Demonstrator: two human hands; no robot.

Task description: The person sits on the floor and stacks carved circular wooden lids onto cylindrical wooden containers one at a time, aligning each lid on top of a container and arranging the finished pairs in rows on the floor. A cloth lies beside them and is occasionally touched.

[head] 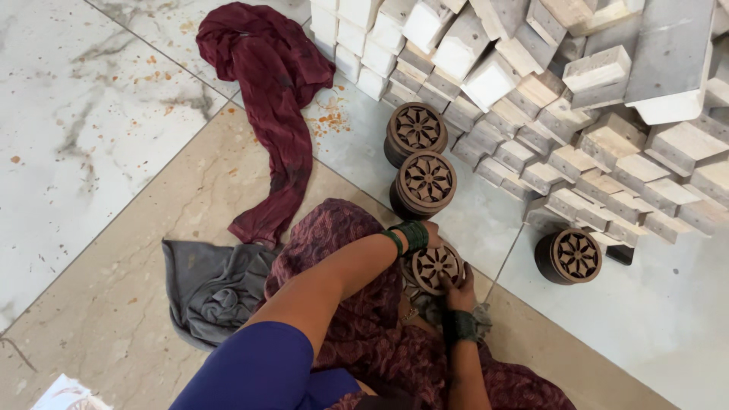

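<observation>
The floor point(91, 114) is big and smooth, made of pale stone tiles with grey streaks and small orange specks. At its top right corner sits a big heap of pale blocks point(592, 99), stacked in slanting rows. A long dark red cloth point(277, 99) lies crumpled from the top edge of the floor down toward the middle. A grey cloth point(213, 288) lies bunched up near the bottom left, touching the end of the red cloth and tucked against the person's patterned purple skirt point(357, 304).

Four round brown pots with flower-shaped cut-out tops are on the floor. Two pots point(416, 130) stand one just below the other, close to the foot of the block heap. Another pot point(571, 257) stands alone to the right, under the edge of the heap. I cannot tell what is inside any of them, because the tops cover them.

The last pot point(437, 267) is low in the middle of the floor, by the person's lap, held between both hands. The left hand point(427, 237), with green bangles on the wrist, curls its fingers over the pot's top edge. The right hand point(458, 292), with a dark band on the wrist, presses its fingers against the pot's lower side. A bit of white paper point(64, 395) peeks in at the bottom left corner.
</observation>
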